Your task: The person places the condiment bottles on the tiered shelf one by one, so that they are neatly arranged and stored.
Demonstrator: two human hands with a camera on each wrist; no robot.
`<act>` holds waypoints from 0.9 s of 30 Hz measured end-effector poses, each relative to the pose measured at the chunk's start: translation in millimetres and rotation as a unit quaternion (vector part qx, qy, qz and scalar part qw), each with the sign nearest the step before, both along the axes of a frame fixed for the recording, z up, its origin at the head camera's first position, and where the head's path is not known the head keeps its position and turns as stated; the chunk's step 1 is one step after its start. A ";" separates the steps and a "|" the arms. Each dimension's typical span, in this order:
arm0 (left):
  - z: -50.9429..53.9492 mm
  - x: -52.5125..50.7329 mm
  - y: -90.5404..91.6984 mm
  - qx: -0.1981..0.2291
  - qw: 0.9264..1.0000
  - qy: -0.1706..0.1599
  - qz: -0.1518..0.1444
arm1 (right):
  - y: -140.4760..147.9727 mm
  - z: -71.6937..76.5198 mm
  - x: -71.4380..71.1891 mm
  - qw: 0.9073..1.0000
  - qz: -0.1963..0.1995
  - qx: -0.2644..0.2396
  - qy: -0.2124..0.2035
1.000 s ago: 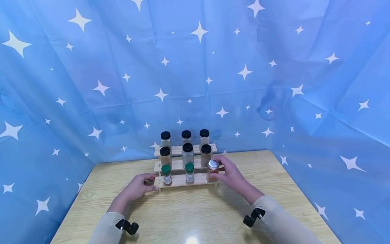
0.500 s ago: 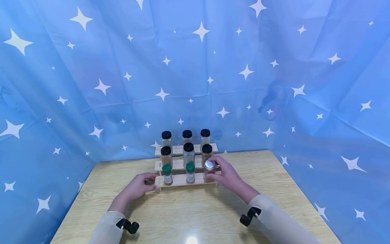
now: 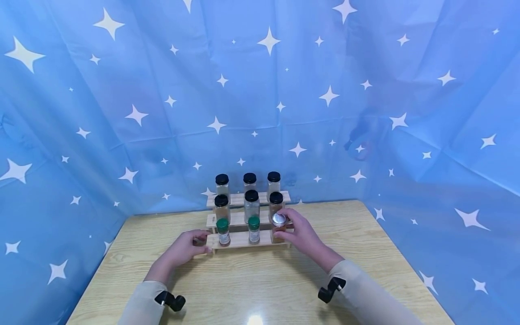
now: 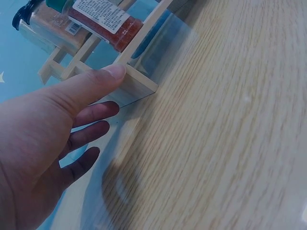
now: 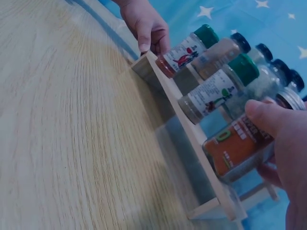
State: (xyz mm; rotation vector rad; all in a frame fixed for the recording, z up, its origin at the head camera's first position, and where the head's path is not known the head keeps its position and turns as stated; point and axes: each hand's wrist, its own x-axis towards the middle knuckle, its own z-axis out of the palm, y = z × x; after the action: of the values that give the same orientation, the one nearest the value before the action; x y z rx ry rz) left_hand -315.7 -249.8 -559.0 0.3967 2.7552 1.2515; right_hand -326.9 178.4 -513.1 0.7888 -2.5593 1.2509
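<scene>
My right hand (image 3: 305, 237) holds a square spice jar (image 5: 243, 146) with a silver lid and orange-red powder, thumb on its near side. This jar stands upright at the right end of the front shelf of a three-tier wooden spice rack (image 3: 237, 239). At the rack's left end, my left hand (image 3: 183, 249) grips the front shelf, its thumb (image 4: 103, 79) on the end piece and the other fingers loosely bent. Two green-capped spice jars, one at the left (image 3: 223, 234) and one in the middle (image 3: 253, 232), share the front shelf.
Black-capped jars stand on the middle shelf (image 3: 237, 218) and the back shelf (image 3: 239, 199). The rack sits on a wooden table (image 3: 243, 280), near a blue star-patterned curtain (image 3: 243, 99) that rises behind and at both sides.
My right hand has shifted slightly left with the silver-lidded jar, which now stands a bit farther in from the rack's right end. The left hand keeps its place.
</scene>
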 end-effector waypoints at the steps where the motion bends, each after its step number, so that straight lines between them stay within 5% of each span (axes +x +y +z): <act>1: 0.1 0.1 0.0 0.000 1.000 0.000 0.000 | 0.1 -0.3 0.1 1.000 0.000 -0.001 0.000; 27: 0.9 0.8 0.9 0.001 1.000 -0.002 0.002 | -1.2 -4.0 4.2 1.000 -0.008 -0.025 -0.014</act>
State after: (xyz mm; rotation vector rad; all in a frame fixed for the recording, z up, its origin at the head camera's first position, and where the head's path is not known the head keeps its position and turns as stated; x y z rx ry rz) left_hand -314.9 -248.9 -558.1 0.3894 2.7535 1.2540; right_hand -322.7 177.2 -517.1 0.7432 -2.5406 1.3247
